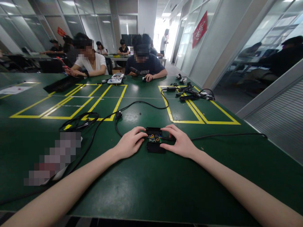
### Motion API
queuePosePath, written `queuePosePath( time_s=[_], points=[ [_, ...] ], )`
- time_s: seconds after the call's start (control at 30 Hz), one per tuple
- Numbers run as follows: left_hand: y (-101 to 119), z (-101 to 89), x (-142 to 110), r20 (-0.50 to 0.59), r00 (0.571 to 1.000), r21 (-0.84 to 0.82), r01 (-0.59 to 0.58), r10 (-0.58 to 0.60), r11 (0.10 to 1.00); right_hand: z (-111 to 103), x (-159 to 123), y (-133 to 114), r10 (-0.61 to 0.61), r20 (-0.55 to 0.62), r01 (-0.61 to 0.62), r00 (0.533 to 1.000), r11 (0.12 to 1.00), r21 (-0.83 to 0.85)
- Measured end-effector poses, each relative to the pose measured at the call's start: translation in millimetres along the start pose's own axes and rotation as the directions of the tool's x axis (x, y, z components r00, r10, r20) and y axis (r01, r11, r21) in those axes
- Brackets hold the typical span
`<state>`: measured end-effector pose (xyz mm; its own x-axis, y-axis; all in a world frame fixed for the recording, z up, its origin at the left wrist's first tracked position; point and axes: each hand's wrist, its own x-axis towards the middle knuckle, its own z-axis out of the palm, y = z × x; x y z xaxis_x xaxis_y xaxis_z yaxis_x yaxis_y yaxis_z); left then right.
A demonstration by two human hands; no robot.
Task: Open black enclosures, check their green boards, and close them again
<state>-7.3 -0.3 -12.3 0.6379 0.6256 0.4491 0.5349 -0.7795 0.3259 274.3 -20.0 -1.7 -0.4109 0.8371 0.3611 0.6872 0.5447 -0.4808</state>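
Observation:
In front of me on the green table (pixel 123 189) lies an opened black power adapter, with one case half (pixel 153 129) behind and the other case half (pixel 155 148) nearer me. Between them shows a small circuit board (pixel 152 139) with coils and coloured wires. My left hand (pixel 131 142) grips the left end of the board, fingers bent at its edge. At the other end, my right hand (pixel 181 141) curls around the adapter, its thumb on the near case half and its fingers by the far one. A black cable (pixel 213 136) runs out to the right.
A coiled black cable (pixel 80 121) and a blurred-out long object (pixel 54 160) lie left. A plug (pixel 119 115) stands behind my left hand. Dark parts and cables (pixel 189 93) are heaped at the back right. Across the table sit people, one in a dark shirt (pixel 146 64).

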Motion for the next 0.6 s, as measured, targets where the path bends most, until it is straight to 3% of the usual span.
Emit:
queuePosePath(
  time_s=[0.27,0.6],
  points=[
    [1.1,-1.3,1.5,-0.005,1.000,-0.019,0.006,-0.006,1.000,-3.8,-1.2,11.8,-0.032,0.134,0.023,0.990,0.997,0.069],
    [2.6,-1.5,2.0,-0.014,1.000,-0.032,0.018,-0.019,0.999,3.5,-1.9,21.3,-0.117,0.088,0.114,0.989,0.993,0.042]
  ],
)
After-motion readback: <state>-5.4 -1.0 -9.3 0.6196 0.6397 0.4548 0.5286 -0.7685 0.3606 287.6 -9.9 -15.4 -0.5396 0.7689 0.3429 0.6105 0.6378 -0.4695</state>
